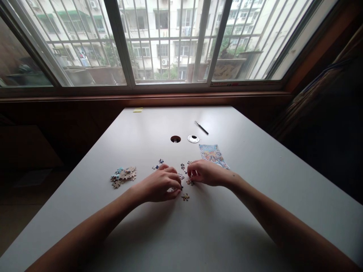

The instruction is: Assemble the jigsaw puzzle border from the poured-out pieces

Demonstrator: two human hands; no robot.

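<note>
Over the middle of the white table my left hand (166, 184) is closed, thumb and fingertips curled together around a small puzzle piece (182, 187), mostly hidden by the fingers. Facing it, my right hand (209, 172) has its fingertips pinched down on another puzzle piece (190, 182). Between the hands lie several loose pieces, among them a dark-patterned piece (183, 166). A yellowish puzzle piece (185, 197) rests just below the left fingertips. Blue puzzle pieces (160, 161) sit beyond my left hand. A printed picture sheet (212, 153) lies partly behind my right hand.
Left of my left hand is a heap of puzzle pieces (124, 175), many face down. Farther back are a cable hole (175, 139), its round cover (193, 139), a black pen (202, 127) and a yellow sticky note (138, 110). A barred window stands behind the table (159, 121).
</note>
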